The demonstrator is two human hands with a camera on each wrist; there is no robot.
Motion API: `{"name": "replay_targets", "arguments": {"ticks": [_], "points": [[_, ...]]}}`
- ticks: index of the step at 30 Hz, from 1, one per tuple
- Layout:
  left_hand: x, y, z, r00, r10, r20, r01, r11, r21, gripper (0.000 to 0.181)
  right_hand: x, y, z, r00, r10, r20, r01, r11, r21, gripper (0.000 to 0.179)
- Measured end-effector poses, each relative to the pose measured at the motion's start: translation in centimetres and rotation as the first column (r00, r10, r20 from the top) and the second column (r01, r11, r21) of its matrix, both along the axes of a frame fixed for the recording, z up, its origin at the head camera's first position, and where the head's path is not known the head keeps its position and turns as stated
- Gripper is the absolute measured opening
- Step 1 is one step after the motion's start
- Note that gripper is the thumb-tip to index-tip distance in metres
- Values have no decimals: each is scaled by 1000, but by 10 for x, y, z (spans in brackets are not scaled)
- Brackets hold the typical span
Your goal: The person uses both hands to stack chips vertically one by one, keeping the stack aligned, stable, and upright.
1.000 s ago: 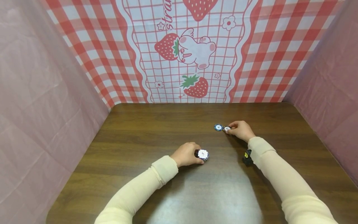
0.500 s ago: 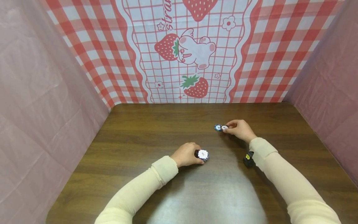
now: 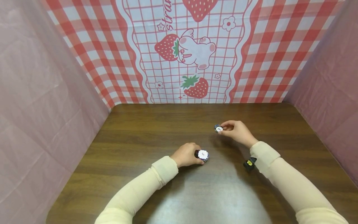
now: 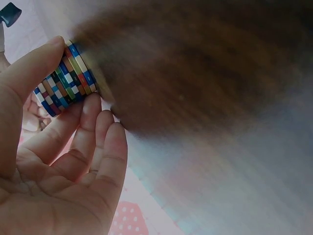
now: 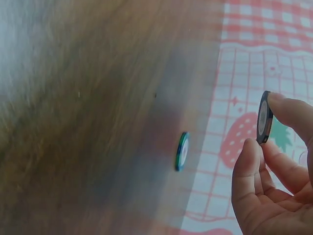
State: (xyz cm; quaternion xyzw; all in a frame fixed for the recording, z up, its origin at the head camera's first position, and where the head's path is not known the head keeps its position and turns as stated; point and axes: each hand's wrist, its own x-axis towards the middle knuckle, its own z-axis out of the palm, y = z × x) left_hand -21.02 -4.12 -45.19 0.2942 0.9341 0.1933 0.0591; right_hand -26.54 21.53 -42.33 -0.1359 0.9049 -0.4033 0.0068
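Observation:
Between thumb and fingers, my left hand [image 3: 186,154] grips a stack of poker chips [image 3: 203,155] on the table, a white-faced one on top. Striped blue, white, green and red edges of that stack [image 4: 66,78] show in the left wrist view. Farther off to the right, my right hand [image 3: 237,132] pinches one dark-edged poker chip [image 5: 264,117] by its rim, raised off the table. A blue poker chip [image 5: 182,152] lies alone on the wood, apart from the held one; in the head view the held chip covers most of it.
The brown wooden table [image 3: 145,130] ends at a strawberry-print checked cloth [image 3: 195,62] behind it. Pink cloths [image 3: 42,93] hang at both sides. A small black device with a yellow mark [image 3: 250,164] sits at the right cuff.
My right hand has moved left with the dark chip, which now overlaps the blue chip in the head view. The left hand and its stack have stayed in place.

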Motion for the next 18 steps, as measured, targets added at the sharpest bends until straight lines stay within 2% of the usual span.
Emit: {"name": "replay_targets", "arguments": {"ticks": [18], "points": [[0, 0, 2, 1000, -9, 8, 9, 1000, 12, 40, 36, -23, 2, 983, 158, -91, -163, 985, -53, 33]]}}
